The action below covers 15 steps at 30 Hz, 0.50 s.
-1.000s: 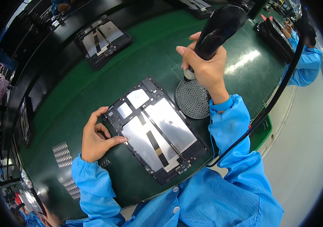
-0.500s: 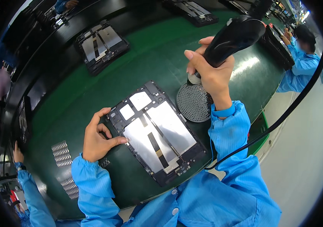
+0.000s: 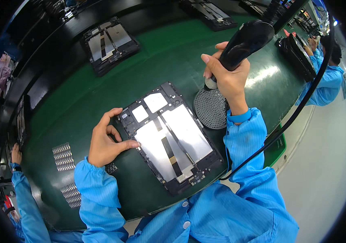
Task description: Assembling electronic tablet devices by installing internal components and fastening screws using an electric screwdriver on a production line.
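In front of me an opened tablet (image 3: 199,139) lies at a slant on the green table, its silver inner plate and flat ribbon cables facing up. My left hand (image 3: 107,141) holds it by the left side, thumb on the edge and fingertips at the upper left corner. My right hand (image 3: 234,83) is wrapped round a black electric screwdriver (image 3: 249,40) pointing downward. Its lower end is over the far rim of a round grey dish (image 3: 210,108) with many small holes, just right of the tablet. The bit's tip is not clearly visible.
Small metal parts (image 3: 64,157) lie in rows left of my left hand. Other opened tablets (image 3: 112,44) stand farther back, with a black stack (image 3: 296,56) at right. A black cable (image 3: 294,115) crosses my right arm. Co-workers sit at both sides.
The whole view has shifted slightly. The screwdriver's upper end has tilted a little to the left; both hands keep their holds.
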Tool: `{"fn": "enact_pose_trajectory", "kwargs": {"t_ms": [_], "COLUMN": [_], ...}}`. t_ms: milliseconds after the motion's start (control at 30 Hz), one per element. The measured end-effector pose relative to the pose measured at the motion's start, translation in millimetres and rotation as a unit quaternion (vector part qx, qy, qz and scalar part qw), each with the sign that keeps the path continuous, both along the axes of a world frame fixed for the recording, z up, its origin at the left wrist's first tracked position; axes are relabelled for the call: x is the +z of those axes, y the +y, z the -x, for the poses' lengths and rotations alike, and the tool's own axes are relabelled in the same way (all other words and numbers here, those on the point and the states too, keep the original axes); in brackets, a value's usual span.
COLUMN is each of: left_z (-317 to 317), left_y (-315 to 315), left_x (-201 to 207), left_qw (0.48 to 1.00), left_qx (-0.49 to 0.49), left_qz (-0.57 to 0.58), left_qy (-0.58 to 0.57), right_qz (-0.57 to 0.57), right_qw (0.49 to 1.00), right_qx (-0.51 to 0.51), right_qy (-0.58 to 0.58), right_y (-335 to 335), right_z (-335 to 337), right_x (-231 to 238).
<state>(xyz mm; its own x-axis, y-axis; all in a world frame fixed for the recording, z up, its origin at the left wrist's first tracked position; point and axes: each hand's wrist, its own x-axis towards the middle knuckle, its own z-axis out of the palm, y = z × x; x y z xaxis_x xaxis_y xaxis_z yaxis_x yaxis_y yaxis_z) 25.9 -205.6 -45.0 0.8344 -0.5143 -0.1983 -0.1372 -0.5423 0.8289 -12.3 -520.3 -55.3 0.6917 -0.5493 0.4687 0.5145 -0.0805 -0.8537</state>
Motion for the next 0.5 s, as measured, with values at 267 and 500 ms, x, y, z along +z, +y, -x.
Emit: {"fn": "enact_pose_trajectory", "kwargs": {"t_ms": [267,500], "left_z": [-2.0,-4.1], "left_y": [-2.8,-3.6], "left_x": [0.1,-0.3], "left_qw": [1.000,1.000], "left_qx": [-0.006,-0.006], "left_qz": [0.002,-0.008], "left_qy": [0.004,0.014], "right_qz": [0.009,0.036], "right_qw": [1.000,0.999], "right_qx": [-0.010,-0.014], "right_qy": [0.016,0.025], "right_y": [-0.3,-1.7], "right_z": [1.1,1.3], "right_x": [-0.6,-1.9]}}
